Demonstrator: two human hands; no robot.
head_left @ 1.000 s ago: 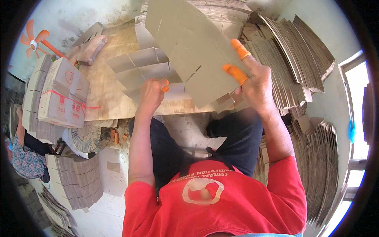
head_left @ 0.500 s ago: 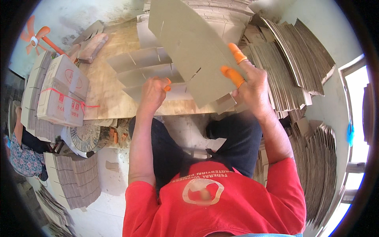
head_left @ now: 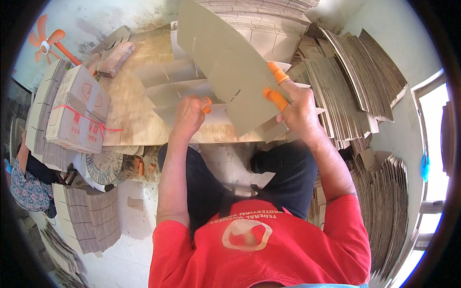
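The raised cardboard sheet point(head_left: 225, 72) hides the right hand's point(head_left: 300, 108) thumb and the flat pieces beneath.

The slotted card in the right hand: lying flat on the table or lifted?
Lifted. The right hand holds the slotted card tilted above the table; its lower edge meets the flat cards by the left hand.

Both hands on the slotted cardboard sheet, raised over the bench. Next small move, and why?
Probably lower the slotted cardboard sheet toward the flat blanks on the wooden bench. The right hand pinches its right edge, the left hand grips its lower edge, and the sheet stands tilted up, above the blanks.
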